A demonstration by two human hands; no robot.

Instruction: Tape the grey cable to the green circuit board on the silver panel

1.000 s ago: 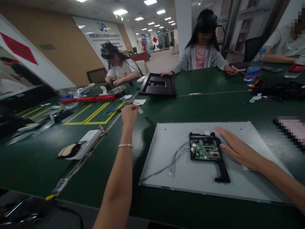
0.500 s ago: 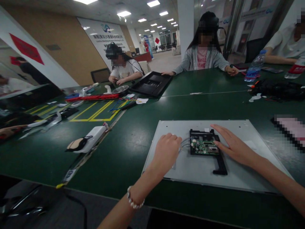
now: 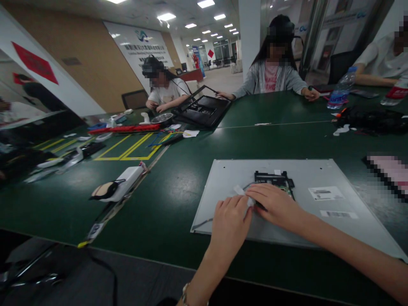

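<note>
Panel, 1: grey, flat on the near right of my table. Labels, 2, on its right part. Frame, 1, black, with green board, partly hidden by my right hand. My left hand beside it, both sets of fingers curled at a white scrap; whether pinching, I cannot tell. Cable, 1, left. Bottles, 2, far right.

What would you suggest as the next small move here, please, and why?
Perhaps press the whitish piece flat against the panel, since the left hand and right hand meet at it and part shows beyond them.
</note>
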